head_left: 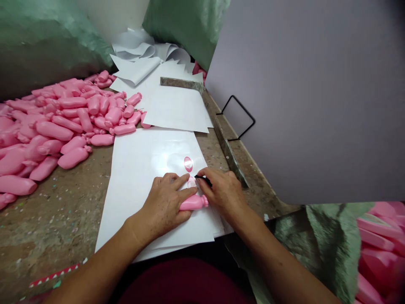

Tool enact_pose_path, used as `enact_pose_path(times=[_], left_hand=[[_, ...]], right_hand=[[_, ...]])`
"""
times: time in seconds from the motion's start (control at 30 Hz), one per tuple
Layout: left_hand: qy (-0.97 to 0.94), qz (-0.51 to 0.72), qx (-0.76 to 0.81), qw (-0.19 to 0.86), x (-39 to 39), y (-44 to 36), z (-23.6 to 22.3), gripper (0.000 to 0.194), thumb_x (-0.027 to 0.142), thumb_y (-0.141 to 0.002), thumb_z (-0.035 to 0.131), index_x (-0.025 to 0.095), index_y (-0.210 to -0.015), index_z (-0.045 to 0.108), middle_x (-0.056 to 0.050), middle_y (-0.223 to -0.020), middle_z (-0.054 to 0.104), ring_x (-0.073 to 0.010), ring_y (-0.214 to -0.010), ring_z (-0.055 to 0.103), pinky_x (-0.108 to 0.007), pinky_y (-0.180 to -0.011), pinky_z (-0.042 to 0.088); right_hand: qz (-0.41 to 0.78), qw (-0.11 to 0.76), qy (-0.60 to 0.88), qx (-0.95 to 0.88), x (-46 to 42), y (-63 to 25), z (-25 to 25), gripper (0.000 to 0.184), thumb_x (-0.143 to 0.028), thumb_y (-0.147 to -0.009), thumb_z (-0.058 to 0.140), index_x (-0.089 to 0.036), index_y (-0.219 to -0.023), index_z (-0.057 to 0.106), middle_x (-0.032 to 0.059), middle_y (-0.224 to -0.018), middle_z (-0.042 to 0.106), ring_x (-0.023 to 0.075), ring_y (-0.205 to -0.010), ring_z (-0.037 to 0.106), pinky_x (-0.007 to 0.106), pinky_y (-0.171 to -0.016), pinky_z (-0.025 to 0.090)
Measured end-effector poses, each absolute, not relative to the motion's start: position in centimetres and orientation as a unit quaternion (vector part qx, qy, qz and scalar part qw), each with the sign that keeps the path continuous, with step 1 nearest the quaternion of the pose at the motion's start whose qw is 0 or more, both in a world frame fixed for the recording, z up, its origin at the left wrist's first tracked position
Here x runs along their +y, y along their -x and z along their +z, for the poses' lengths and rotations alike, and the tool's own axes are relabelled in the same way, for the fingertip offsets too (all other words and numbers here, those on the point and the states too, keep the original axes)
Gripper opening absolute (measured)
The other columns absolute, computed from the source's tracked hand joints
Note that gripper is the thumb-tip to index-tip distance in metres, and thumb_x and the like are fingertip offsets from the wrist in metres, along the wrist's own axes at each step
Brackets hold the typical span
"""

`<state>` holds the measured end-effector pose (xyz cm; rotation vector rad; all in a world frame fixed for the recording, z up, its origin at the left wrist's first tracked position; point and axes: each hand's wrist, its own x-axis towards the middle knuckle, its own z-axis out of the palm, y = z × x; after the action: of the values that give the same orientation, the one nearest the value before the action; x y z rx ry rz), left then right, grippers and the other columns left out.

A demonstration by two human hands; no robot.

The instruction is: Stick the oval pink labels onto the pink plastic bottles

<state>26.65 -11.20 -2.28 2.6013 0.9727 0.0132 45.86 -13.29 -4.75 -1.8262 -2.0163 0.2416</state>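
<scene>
My left hand (169, 198) is closed round a small pink plastic bottle (193, 202), which lies on its side over the white sheets with its neck to the right. Its forefinger reaches to a pale pink oval sticker (191, 182) on the sheet, partly covered by the fingers. A slim black pointed tool (204, 180) is pinched in my right hand (225, 190), its tip at that sticker; whether it is tweezers or a blade I cannot tell. Just beyond sits a darker pink oval sticker (188, 164) on the glossy top sheet (136, 169).
A big heap of pink bottles (72, 114) covers the table's left side. More white sheets (177, 107) lie behind, beside a metal angle bar (226, 145). A grey panel (303, 101) with a black wire handle (243, 118) stands right. A green sack (329, 240) holds pink pieces.
</scene>
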Motion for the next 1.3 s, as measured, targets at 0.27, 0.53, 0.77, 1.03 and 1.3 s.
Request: enact_pose_path(times=[0.27,0.53,0.77,1.03,1.3], left_hand=[[-0.917,0.010,0.346,0.200,-11.3,-26.7,-2.3,0.046,0.027,-0.084,0.060,0.029,-0.130,0.063,-0.007,-0.147,0.054,-0.0356,-0.119,0.050,-0.054,-0.091,0.044],[-0.700,0.198,0.445,0.522,-10.0,-25.8,-1.4,0.038,0.048,-0.089,0.057,0.024,-0.118,0.065,-0.007,-0.120,0.069,-0.0276,-0.107,0.061,-0.046,-0.098,0.045],[-0.617,0.223,0.552,0.514,-9.9,-26.8,-1.5,0.040,0.053,-0.090,0.054,0.027,-0.119,0.061,-0.006,-0.120,0.067,-0.0311,-0.111,0.059,-0.048,-0.102,0.041],[-0.565,0.306,0.523,0.560,-10.5,-26.7,-1.4,0.040,0.043,-0.087,0.061,0.026,-0.123,0.057,-0.006,-0.118,0.065,-0.0245,-0.105,0.062,-0.041,-0.095,0.046],[-0.279,0.358,0.386,0.803,-15.6,-27.3,0.7,0.034,0.034,-0.088,0.067,0.024,-0.119,0.055,-0.003,-0.105,0.064,-0.0142,-0.087,0.064,-0.027,-0.075,0.055]], right_hand=[[0.229,0.251,0.651,-0.679,-13.1,-46.5,-4.2,0.014,-0.028,-0.088,0.057,-0.023,-0.090,0.070,-0.0007,-0.073,0.072,0.0164,-0.063,0.063,0.027,-0.061,0.041],[0.213,0.241,0.654,-0.685,-13.7,-46.5,-4.0,0.028,-0.031,-0.090,0.059,-0.021,-0.112,0.073,0.0073,-0.097,0.078,0.0234,-0.083,0.071,0.033,-0.073,0.049],[0.416,0.279,0.589,-0.635,-15.8,-46.5,-1.4,0.031,-0.036,-0.083,0.069,-0.027,-0.111,0.078,0.0064,-0.114,0.077,0.0284,-0.102,0.071,0.043,-0.089,0.053],[0.489,0.528,0.552,-0.423,-17.0,-46.8,0.0,0.019,-0.038,-0.071,0.081,-0.024,-0.080,0.072,0.0000,-0.077,0.071,0.0183,-0.076,0.066,0.032,-0.074,0.053],[0.500,0.523,0.543,-0.427,-18.3,-43.5,0.1,0.025,-0.033,-0.077,0.078,-0.027,-0.100,0.069,-0.0019,-0.088,0.070,0.0149,-0.080,0.065,0.027,-0.071,0.052]])
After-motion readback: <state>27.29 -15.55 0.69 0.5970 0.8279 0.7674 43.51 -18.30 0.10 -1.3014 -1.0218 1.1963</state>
